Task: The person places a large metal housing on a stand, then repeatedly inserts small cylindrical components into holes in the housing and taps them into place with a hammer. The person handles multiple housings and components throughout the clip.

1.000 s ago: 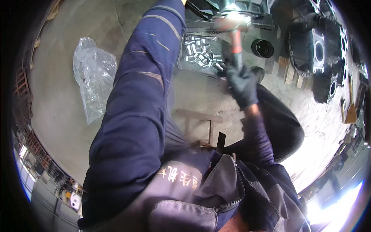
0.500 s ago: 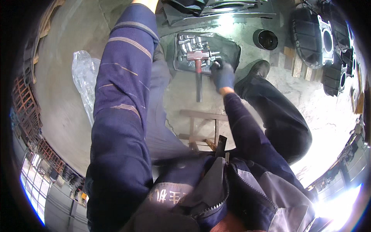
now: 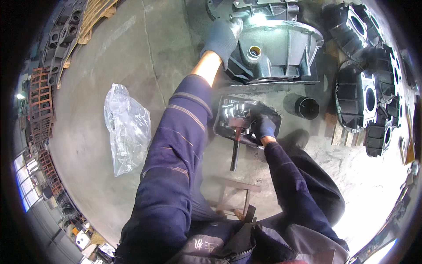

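A large dark cast-metal housing (image 3: pixel 281 61) stands ahead of me, with a round port ringed in brass colour (image 3: pixel 254 52) on its near side. My left hand (image 3: pixel 221 37), in a dark glove, has its fingers curled over the housing's left edge. Nearer to me lies a shallow tray (image 3: pixel 274 118) holding several shiny short metal sleeves (image 3: pixel 233 108). Across the tray's near rim rests a hammer (image 3: pixel 236 147) with a reddish head and dark handle. My gloved right hand (image 3: pixel 264 126) reaches in at the tray's right side, beside the hammer head; its fingertips are dark and blurred.
A black open cylinder (image 3: pixel 307 108) stands right of the tray. More dark housings (image 3: pixel 354 99) sit on wooden pallets at the right. A clear plastic bag (image 3: pixel 126 130) lies on the floor at left. A low metal-framed stool (image 3: pixel 237 185) is near my legs.
My view has tilted up, bringing the housing and my left hand into sight. My right hand stays at the tray's right side, its fingers now farther inside.
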`<state>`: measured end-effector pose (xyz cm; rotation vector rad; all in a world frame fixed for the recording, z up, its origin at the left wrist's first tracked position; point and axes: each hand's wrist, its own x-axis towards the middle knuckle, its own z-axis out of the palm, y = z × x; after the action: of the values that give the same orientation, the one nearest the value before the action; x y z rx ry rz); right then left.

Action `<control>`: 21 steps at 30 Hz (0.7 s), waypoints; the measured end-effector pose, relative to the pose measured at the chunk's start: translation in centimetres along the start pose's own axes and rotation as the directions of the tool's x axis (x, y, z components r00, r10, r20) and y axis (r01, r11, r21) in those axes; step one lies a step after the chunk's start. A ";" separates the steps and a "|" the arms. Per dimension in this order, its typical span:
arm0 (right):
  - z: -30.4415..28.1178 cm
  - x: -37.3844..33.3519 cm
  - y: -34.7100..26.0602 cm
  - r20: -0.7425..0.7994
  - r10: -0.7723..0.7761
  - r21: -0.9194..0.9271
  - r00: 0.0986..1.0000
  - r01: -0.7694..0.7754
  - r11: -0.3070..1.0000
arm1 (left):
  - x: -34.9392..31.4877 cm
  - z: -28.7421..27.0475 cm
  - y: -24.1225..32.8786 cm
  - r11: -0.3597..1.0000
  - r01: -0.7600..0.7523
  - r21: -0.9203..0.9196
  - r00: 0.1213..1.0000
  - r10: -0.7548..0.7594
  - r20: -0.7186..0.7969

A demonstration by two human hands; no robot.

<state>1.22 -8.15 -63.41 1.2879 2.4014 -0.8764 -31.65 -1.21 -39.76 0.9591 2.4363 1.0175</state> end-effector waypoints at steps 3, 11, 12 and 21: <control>-3.9 -1.8 -0.8 -0.074 0.219 0.355 0.973 -0.179 0.918 | 0.1 0.0 0.1 0.997 -0.042 0.060 0.999 0.043 -0.011; -24.1 -5.0 -9.8 -0.495 -0.038 0.814 0.868 0.478 0.331 | 0.0 -0.1 -0.1 0.997 -0.057 0.058 0.998 0.056 0.028; -26.1 -4.7 -11.3 -0.565 -0.175 0.761 0.806 0.592 0.265 | 0.1 -0.2 0.0 0.998 -0.052 0.047 0.998 0.050 0.039; -29.7 -0.4 -17.8 -0.499 -0.411 0.605 0.763 0.646 0.465 | -0.2 -0.3 -0.1 0.998 -0.043 -0.042 0.997 0.046 0.066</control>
<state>-12.13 2.77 -33.36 0.8354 2.8409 -2.2320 -31.72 -1.58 -39.60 1.0220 2.3409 1.0288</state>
